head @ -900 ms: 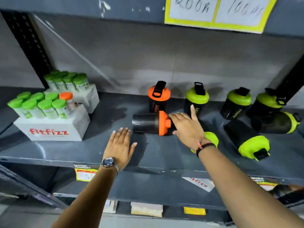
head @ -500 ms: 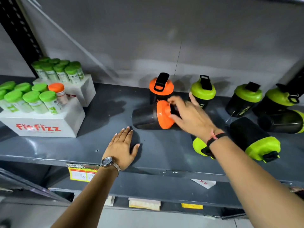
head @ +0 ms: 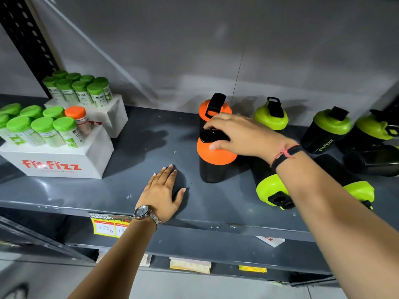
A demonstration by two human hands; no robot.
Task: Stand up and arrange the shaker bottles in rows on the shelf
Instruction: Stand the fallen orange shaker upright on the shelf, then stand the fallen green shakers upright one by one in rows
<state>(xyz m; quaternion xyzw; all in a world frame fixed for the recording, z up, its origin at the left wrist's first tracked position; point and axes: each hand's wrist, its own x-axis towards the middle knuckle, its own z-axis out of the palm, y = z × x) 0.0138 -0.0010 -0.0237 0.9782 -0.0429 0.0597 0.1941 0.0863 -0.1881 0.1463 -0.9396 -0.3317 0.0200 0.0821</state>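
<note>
My right hand [head: 239, 134] grips the lid of a black shaker bottle with an orange lid [head: 212, 162], which stands upright on the grey shelf [head: 140, 160]. Right behind it stands a second orange-lidded shaker [head: 212, 108]. Green-lidded shakers stand along the back: one [head: 271, 115], another [head: 328, 128], a third [head: 373, 130]. Two green-lidded shakers lie on their sides at the front right, one [head: 269, 190] partly under my forearm, the other [head: 358, 190] behind it. A dark shaker [head: 373, 160] also lies on its side. My left hand [head: 162, 193] rests flat on the shelf, fingers apart.
Two white "Fit Fizz" display boxes [head: 58, 165] hold small green-capped tubes and one orange-capped tube [head: 77, 117] at the left. A black perforated upright [head: 26, 39] rises at the far left. Price tags [head: 108, 225] hang on the shelf's front edge. A lower shelf lies below.
The orange-lidded shaker that lay on its side now stands upright, with my right hand holding its lid. My left hand has stayed flat on the shelf.
</note>
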